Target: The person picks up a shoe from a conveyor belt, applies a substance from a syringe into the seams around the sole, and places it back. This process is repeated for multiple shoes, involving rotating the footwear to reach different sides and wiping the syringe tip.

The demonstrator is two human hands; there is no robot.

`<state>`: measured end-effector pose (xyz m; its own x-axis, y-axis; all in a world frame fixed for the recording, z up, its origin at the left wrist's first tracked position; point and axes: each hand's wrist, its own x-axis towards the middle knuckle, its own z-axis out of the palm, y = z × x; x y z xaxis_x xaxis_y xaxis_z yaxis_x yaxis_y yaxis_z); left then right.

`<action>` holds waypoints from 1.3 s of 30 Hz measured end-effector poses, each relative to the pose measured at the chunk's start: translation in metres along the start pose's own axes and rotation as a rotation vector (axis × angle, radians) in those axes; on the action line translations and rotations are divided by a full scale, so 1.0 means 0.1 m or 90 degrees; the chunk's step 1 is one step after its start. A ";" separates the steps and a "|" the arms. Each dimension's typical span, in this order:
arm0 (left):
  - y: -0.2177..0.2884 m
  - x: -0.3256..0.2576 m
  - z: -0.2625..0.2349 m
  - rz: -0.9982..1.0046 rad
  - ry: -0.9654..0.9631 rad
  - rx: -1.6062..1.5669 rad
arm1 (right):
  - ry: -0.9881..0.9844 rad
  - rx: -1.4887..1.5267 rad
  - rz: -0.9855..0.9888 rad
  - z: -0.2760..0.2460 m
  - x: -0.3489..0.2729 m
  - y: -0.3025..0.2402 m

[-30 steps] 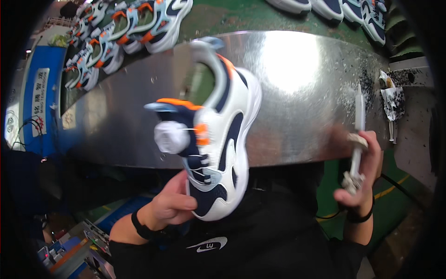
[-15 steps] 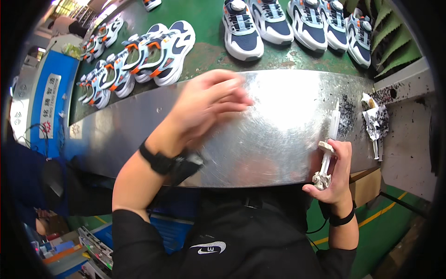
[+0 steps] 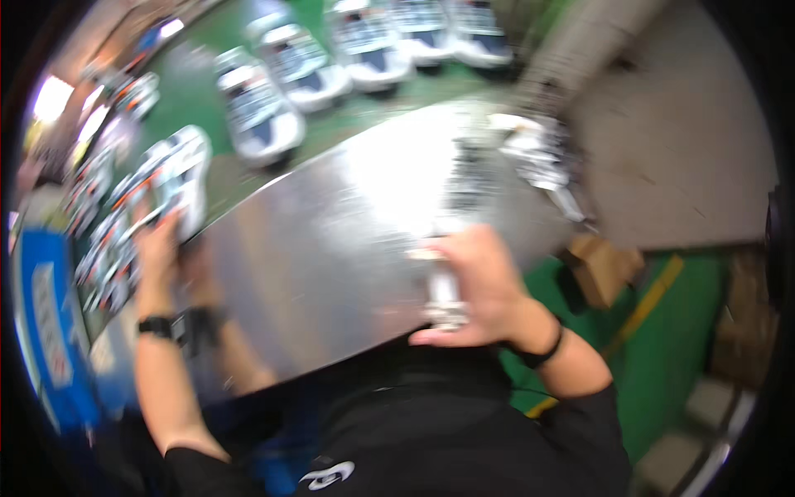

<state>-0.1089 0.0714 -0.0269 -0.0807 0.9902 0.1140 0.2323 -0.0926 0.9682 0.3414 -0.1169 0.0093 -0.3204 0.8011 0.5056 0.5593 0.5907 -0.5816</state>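
My left hand is at the row of sneakers on the left. Its blurred fingers are at the near end of a white and dark-blue sneaker with orange trim; whether they grip it I cannot make out. Over the right part of the metal table, my right hand is closed round a white syringe. Pale lumpy material sits on the plunger end and on the flange. The barrel's far part is lost in the glare and blur.
Several finished-looking sneakers stand in a row on the green surface beyond the metal table. Crumpled white and black material lies at the table's right end, near dark smears. A cardboard box is below it. A blue machine stands at far left.
The view has swung to the right and blurred. My left hand has gone from over the metal table out to the sneakers at left. My right hand still holds the syringe.
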 end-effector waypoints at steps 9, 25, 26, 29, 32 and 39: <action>0.27 -0.60 -0.23 -0.119 -0.029 -0.072 | 0.048 0.004 0.046 -0.09 -0.17 0.08; 0.40 -0.39 0.58 -0.269 -0.218 0.043 | -0.036 0.253 0.420 -0.37 -0.40 -0.21; 0.42 -0.34 0.64 -0.232 -0.223 0.078 | -0.056 0.252 0.419 -0.37 -0.39 -0.27; 0.58 -0.32 0.83 -0.167 -0.258 0.189 | -0.063 0.262 0.433 -0.39 -0.38 -0.42; 0.82 -0.58 1.01 -0.128 -0.234 -0.182 | -0.002 0.390 0.413 -0.33 -0.37 -0.48; 0.98 -1.02 1.00 -0.109 -0.292 -0.662 | -0.057 0.700 0.321 -0.39 0.14 -0.56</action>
<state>0.0193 -0.0283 0.0342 0.3757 0.9235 0.0776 -0.6778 0.2167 0.7026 0.3350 -0.1424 0.0738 -0.3298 0.9429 0.0455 -0.2979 -0.0582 -0.9528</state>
